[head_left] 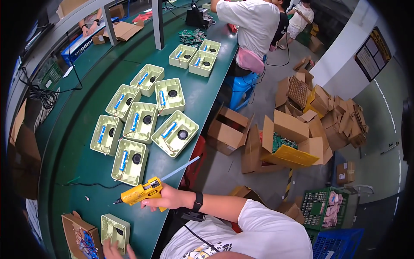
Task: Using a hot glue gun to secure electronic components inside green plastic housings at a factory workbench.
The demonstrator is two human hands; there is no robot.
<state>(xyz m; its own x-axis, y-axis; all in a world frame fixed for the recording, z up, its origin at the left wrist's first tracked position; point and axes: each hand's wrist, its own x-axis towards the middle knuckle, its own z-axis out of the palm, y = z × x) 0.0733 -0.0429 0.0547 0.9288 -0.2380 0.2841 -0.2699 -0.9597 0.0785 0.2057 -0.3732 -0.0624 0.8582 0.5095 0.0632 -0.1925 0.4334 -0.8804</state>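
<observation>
My right hand (166,198) is closed around a yellow hot glue gun (140,192), with a pale glue stick (181,168) poking out of its back end. The gun's dark nozzle points left over the green bench. Below it, my left hand (114,251) is partly cut off by the lower edge, its fingers spread at the near end of a pale green plastic housing (115,228). A round black speaker shows inside this housing. Beside it, a small cardboard box (79,237) holds blue battery packs with wires (88,246).
Several pale housings (130,162) with blue battery packs and speakers stand farther up the bench (194,112). Green circuit boards (192,37) lie at the far end. A black cord (92,184) crosses the bench. People (256,26) and open cartons (284,142) are to the right.
</observation>
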